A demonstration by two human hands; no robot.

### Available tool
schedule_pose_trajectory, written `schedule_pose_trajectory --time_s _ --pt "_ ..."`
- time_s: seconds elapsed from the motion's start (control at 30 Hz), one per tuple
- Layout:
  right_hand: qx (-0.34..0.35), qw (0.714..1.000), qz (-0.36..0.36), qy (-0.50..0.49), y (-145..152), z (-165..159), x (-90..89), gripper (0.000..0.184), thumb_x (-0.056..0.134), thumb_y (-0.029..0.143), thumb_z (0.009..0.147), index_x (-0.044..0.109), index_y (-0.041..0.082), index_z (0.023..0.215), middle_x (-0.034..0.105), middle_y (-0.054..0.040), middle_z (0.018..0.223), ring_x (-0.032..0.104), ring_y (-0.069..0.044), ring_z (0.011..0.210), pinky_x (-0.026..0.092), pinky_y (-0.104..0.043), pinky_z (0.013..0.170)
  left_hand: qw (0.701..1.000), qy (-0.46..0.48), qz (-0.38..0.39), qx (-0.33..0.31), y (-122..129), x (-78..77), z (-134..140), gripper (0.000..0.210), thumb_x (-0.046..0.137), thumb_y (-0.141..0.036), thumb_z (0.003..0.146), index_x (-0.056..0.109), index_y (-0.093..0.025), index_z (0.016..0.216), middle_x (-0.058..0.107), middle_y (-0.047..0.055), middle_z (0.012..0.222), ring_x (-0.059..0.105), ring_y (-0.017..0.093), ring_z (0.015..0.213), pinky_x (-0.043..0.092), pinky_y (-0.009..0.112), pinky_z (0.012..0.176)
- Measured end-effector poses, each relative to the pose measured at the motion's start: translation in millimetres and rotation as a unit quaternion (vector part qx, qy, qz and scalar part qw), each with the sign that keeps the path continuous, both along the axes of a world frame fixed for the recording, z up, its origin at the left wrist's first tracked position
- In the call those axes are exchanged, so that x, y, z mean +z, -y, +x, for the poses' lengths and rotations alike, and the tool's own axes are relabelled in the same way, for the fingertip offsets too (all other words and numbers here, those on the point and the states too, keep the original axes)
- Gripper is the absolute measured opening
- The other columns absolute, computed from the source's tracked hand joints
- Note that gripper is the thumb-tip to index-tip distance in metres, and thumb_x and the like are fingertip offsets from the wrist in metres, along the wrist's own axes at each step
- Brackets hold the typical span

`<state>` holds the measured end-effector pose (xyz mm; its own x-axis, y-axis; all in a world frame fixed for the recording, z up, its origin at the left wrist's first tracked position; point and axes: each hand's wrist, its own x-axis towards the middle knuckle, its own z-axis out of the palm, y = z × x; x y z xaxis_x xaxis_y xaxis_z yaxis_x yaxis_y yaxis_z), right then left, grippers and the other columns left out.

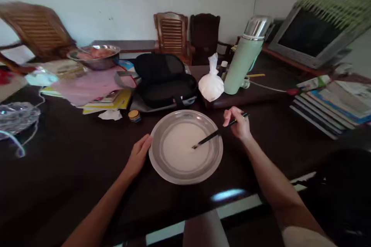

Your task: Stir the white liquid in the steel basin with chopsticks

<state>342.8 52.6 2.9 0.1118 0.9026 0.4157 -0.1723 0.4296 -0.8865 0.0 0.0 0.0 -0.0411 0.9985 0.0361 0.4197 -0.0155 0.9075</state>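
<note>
The fingers of my right hand [241,126] pinch a dark stick [211,136] near its upper end, which pokes out a little past my knuckles. The hand is lifted just beyond the right rim of a wide metal bowl [157,162], palm turned inward. From there the stick slants down and to the left, its tip in the pale, milky liquid [179,144] near the middle of the bowl.

My left hand [139,152] grips the bowl's left edge, thumb along the rim and the other fingers closed in beside it, partly hidden from me. My left forearm [111,193] reaches up from the lower left; my right forearm [271,175] comes in from the lower right, so my two arms frame the bowl, which sits on the dark tabletop [72,185] right in front of me.

Just past the bowl lie an open black case [165,98] and, to its left, a small jar [134,115] near a crumpled tissue [110,115]. Beyond my right hand stand a knotted bag [211,87] of something white and a pale green flask [243,65]. Farther right is a stack of books [321,115].
</note>
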Motion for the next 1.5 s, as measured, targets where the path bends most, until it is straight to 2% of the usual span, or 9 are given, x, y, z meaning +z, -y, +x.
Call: schedule_pose_trajectory --time_s 0.1,0.2,0.4,0.67,0.87,1.07,1.17,1.3,1.5 --pt "0.052 0.995 -0.012 0.083 5 -5 -3.6 0.037 0.061 0.052 0.088 0.069 0.021 0.067 0.066 -0.0001 0.054 0.061 -0.016 0.055 0.046 -0.03 0.062 1.0 -0.001 0.003 0.012 -2 -1.3 0 0.035 0.052 -0.055 0.079 0.056 -0.022 0.068 0.059 0.002 0.072 0.054 0.023 0.078 0.048 0.03 0.067" --pt "0.044 0.99 -0.001 0.135 5 -3 -2.1 0.038 0.062 0.054 0.086 0.07 0.021 0.068 0.071 -0.003 0.066 0.066 -0.019 0.066 0.049 -0.033 0.068 1.0 0.01 0.006 -0.013 -4 -2.5 -1 0.037 0.052 -0.056 0.079 0.055 -0.022 0.065 0.057 0.002 0.07 0.052 0.022 0.073 0.046 0.029 0.064" --pt "-0.067 0.997 0.019 0.024 -2 4 6.2 0.04 0.06 0.054 0.087 0.063 0.023 0.062 0.06 0.0014 0.045 0.055 -0.015 0.044 0.044 -0.03 0.054 0.996 0.047 -0.002 -0.075 -4 -2.7 -3 0.038 0.048 -0.053 0.086 0.055 -0.019 0.07 0.053 -0.001 0.07 0.047 0.018 0.069 0.042 0.028 0.065" --pt "0.069 0.99 -0.023 0.117 3 -3 -2.9 0.036 0.064 0.054 0.085 0.071 0.021 0.072 0.072 -0.0023 0.064 0.068 -0.019 0.064 0.051 -0.033 0.067 0.995 0.071 -0.008 -0.071 -6 -10.0 -7 0.04 0.052 -0.052 0.086 0.051 -0.019 0.065 0.045 -0.003 0.064 0.039 0.014 0.061 0.036 0.025 0.056" --pt "-0.023 0.999 0.008 0.037 2 1 5.2 0.039 0.061 0.052 0.087 0.065 0.022 0.063 0.064 0.0011 0.049 0.059 -0.015 0.047 0.046 -0.03 0.056 0.994 0.061 -0.008 -0.09 -7 -9.9 -8 0.041 0.049 -0.054 0.088 0.066 -0.016 0.085 0.064 0.003 0.081 0.056 0.021 0.08 0.045 0.029 0.074" --pt "0.088 0.988 -0.043 0.121 6 -6 -1.3 0.039 0.061 0.055 0.086 0.07 0.021 0.071 0.07 -0.0025 0.061 0.067 -0.019 0.063 0.049 -0.032 0.063 0.994 0.052 -0.012 -0.096 -8 -13.2 -10 0.049 0.046 -0.055 0.09 0.069 -0.014 0.104 0.071 0.007 0.105 0.06 0.026 0.094 0.045 0.034 0.089" --pt "0.072 0.989 -0.03 0.126 5 -4 -1.3 0.036 0.062 0.053 0.086 0.072 0.021 0.075 0.072 -0.0026 0.066 0.069 -0.019 0.066 0.051 -0.033 0.068 0.994 0.048 -0.015 -0.096 -8 -13.8 -10 0.051 0.045 -0.056 0.09 0.069 -0.013 0.106 0.071 0.008 0.107 0.06 0.026 0.095 0.045 0.033 0.09" --pt "0.001 0.999 -0.01 0.037 2 -2 3.0 0.037 0.062 0.051 0.087 0.066 0.021 0.066 0.066 0.001 0.05 0.06 -0.015 0.048 0.046 -0.029 0.056 0.994 0.045 -0.012 -0.098 -8 -13.9 -11 0.052 0.045 -0.056 0.09 0.069 -0.013 0.107 0.071 0.008 0.108 0.06 0.027 0.097 0.045 0.034 0.091" --pt "0.094 0.989 -0.045 0.102 6 -1 3.3 0.034 0.064 0.051 0.086 0.07 0.02 0.072 0.07 -0.0011 0.059 0.066 -0.017 0.056 0.049 -0.031 0.061 0.995 0.023 -0.019 -0.093 -7 -13.2 -11 0.054 0.043 -0.058 0.09 0.07 -0.014 0.105 0.072 0.008 0.105 0.06 0.027 0.095 0.047 0.036 0.09"
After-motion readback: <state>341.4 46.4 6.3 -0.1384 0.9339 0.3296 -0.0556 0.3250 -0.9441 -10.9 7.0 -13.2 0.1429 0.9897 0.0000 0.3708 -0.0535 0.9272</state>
